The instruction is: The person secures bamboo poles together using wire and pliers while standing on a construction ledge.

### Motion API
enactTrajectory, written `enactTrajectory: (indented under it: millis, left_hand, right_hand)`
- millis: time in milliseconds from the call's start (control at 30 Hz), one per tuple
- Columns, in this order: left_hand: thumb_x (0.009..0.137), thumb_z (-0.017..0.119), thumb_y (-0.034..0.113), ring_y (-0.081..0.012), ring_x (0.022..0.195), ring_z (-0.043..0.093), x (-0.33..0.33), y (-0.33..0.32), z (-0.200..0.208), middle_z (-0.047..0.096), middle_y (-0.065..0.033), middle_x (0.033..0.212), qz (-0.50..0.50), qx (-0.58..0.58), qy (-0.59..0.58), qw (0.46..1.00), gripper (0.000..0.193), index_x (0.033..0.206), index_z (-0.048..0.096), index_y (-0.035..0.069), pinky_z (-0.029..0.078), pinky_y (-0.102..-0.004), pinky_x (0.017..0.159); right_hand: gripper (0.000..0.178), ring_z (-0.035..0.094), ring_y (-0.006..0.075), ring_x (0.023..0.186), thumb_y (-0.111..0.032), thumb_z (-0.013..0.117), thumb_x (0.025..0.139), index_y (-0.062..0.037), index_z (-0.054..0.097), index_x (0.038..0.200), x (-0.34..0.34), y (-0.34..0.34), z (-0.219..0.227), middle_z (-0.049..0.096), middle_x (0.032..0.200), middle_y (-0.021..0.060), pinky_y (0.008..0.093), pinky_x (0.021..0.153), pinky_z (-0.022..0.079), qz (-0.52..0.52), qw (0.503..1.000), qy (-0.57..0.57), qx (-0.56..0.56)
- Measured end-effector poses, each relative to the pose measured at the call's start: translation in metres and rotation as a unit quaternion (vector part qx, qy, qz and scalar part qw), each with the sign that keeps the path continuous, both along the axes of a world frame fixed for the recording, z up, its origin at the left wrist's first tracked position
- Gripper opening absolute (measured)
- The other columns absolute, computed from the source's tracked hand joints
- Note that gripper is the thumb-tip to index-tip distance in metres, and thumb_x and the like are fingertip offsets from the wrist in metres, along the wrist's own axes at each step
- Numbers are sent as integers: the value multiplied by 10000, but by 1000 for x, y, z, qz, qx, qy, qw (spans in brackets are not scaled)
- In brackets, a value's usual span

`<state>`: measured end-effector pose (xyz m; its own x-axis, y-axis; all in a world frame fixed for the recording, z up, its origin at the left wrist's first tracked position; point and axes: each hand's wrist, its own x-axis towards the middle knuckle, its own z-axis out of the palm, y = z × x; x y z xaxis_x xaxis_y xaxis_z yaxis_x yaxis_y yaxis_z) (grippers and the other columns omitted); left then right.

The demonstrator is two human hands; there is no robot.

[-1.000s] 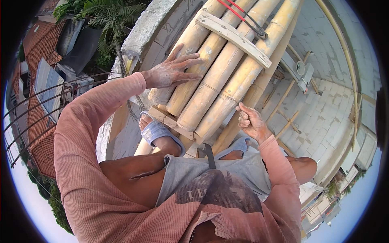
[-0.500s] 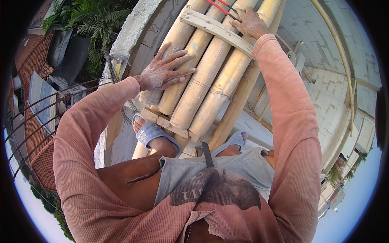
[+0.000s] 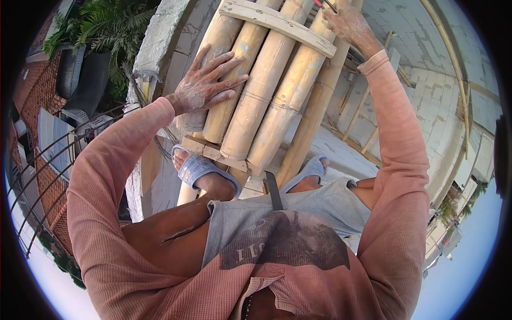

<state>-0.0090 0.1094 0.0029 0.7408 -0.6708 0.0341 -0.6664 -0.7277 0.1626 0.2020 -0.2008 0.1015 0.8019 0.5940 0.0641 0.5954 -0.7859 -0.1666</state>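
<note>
My left hand [image 3: 205, 88] lies flat on the bamboo poles [image 3: 261, 88], its dusty fingers spread across the two leftmost ones. Up at the top right of the poles is my right hand [image 3: 346, 22], its fingers curled round the end of a thin red-and-black handle [image 3: 329, 5]. The rest of that tool is cut off by the upper edge, so its kind does not show. A pale wooden batten [image 3: 277, 25] crosses the poles just left of my right hand. Wire binds the poles lower down, and a second wooden crosspiece [image 3: 213, 151] runs under their near ends.
My feet in blue sandals [image 3: 205, 173] stand by the near pole ends, over a drop. A rough concrete wall edge [image 3: 154, 50] rises at left, with bare rebar rods [image 3: 50, 165] jutting out above tiled roofs. Grey block walls [image 3: 432, 101] and a long bamboo pole [image 3: 456, 69] lie right.
My right hand has shifted rightward and up, closing round the red-and-black handle, which now shows less. The view has moved slightly; my left hand stays spread on the poles.
</note>
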Motion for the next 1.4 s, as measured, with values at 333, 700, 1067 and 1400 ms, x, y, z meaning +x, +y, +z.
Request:
enactTrajectory:
  millis: [333,700,1067,1400]
  left_hand:
    - [1019,483,488,-253,1517,278,0,2,6,324,-70,1623,16,35,22,999,512,1513,447,357,41,-595,1258]
    - [986,540,414,-273,1524,258,11,-9,6,303,-81,1633,4,46,43,998,554,1524,443,325,22,-609,1253]
    - [1001,516,475,-245,1509,286,8,-7,2,315,-48,1627,10,45,28,999,523,1510,448,373,31,-596,1257]
    - [1002,506,495,-238,1510,283,9,-7,4,311,-37,1630,11,48,28,998,520,1505,454,374,41,-595,1257]
  right_hand:
    - [332,723,202,944,-78,587,999,-22,586,1326,-108,-158,117,637,1160,139,296,834,569,-239,930,233,157]
    - [478,695,183,911,-177,783,880,18,558,1253,-152,-223,105,687,1039,111,285,794,525,-262,782,443,351]
    - [345,665,181,833,-460,639,992,-119,584,996,-181,-158,-24,611,888,16,459,799,613,-469,400,629,474]
    - [549,655,135,779,-292,682,974,-29,498,1419,-204,-149,-23,584,960,45,309,683,627,-226,614,738,165]
